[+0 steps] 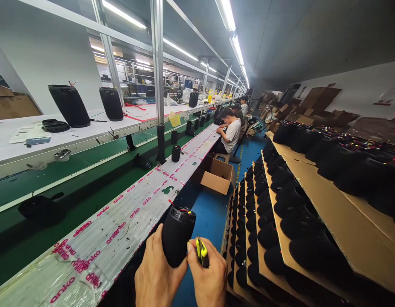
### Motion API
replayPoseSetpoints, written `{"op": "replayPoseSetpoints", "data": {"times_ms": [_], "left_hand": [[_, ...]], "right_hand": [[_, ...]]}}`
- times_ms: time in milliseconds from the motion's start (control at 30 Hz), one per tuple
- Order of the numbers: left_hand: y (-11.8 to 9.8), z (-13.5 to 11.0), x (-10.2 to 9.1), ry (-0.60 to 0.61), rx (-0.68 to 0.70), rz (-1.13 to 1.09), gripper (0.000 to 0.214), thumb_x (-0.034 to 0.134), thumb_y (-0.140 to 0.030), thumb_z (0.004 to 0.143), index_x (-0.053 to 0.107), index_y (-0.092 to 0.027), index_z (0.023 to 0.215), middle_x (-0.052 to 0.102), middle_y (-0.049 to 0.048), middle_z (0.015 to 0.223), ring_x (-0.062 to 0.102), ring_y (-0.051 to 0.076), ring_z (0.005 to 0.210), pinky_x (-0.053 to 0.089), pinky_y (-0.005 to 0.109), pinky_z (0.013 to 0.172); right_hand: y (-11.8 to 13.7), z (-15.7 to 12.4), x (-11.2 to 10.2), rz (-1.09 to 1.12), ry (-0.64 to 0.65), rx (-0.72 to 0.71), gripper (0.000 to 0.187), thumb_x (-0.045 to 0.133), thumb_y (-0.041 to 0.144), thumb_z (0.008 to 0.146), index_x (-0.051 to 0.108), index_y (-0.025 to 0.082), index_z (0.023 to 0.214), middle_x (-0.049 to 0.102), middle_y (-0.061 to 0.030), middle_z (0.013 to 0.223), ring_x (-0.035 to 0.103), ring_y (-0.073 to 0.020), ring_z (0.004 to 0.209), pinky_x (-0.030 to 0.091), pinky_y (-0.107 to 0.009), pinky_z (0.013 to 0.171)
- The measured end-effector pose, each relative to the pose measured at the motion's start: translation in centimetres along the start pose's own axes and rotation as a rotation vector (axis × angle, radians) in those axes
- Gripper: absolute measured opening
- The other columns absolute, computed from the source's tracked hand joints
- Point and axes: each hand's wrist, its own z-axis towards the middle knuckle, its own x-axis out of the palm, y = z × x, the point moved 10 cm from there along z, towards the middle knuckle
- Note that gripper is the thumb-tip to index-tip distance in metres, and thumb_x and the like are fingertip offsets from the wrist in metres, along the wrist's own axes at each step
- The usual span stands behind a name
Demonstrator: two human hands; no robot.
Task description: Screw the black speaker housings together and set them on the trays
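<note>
The left hand (155,270) was closed around a black cylindrical speaker housing (176,238), held tilted beside the near edge of the worktop (133,217), with red and yellow wires (185,210) emerging at its upper end. The right hand (209,275) gripped a yellow-and-black hand tool (201,252) close to the housing's right side; whether the tool touched it could not be told. The worktop bore a film printed in pink lettering, and a second speaker housing (176,153) stood farther along it. To the left ran a green conveyor belt (91,181); to the right, similar housings were stacked in layers between cardboard sheets (338,221). Beyond, a co-worker in a white shirt (232,134) sat bent over the worktop.
</note>
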Motion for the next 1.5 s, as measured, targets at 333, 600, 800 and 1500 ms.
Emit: {"op": "replayPoseSetpoints", "data": {"times_ms": [333,600,800,1500], "left_hand": [[-1.0,-0.5,-1.0,-0.144,0.161,0.097,0.072,0.066,-0.051,0.091,0.038,-0.018,0.148,0.064,0.0129,0.135,0.073,0.03,0.109,0.061,0.033,0.072],[-0.3,-0.2,-1.1,-0.05,0.048,0.016,0.078,0.066,-0.062,0.086,0.039,-0.021,0.146,0.066,0.0123,0.135,0.071,0.033,0.114,0.062,0.037,0.074],[-0.9,-0.9,-1.8,-0.175,0.137,0.081,0.07,0.068,-0.049,0.089,0.04,-0.019,0.146,0.066,0.0117,0.131,0.073,0.03,0.109,0.061,0.032,0.071],[1.1,0.1,-0.4,0.064,-0.114,-0.128,0.081,0.07,-0.056,0.082,0.036,-0.027,0.15,0.06,0.0125,0.142,0.067,0.039,0.121,0.058,0.046,0.088]], "right_hand": [[-0.1,0.1,0.2,-0.062,-0.015,0.026,0.014,0.057,0.02,0.088,0.066,0.023,0.078,0.067,0.0031,0.07,0.065,-0.0113,0.059,0.051,-0.017,0.061],[0.1,-0.2,-0.4,-0.036,-0.021,0.047,0.015,0.058,0.023,0.091,0.066,0.023,0.078,0.068,0.0039,0.067,0.066,-0.0117,0.057,0.051,-0.017,0.059],[0.5,0.1,-0.1,0.001,0.027,0.039,0.017,0.059,0.025,0.094,0.068,0.023,0.079,0.069,0.0034,0.069,0.066,-0.0108,0.059,0.051,-0.016,0.061],[0.5,-1.0,-0.9,0.007,-0.032,0.012,0.012,0.058,0.018,0.087,0.064,0.023,0.077,0.068,0.0045,0.069,0.068,-0.0112,0.059,0.054,-0.017,0.061]]}}
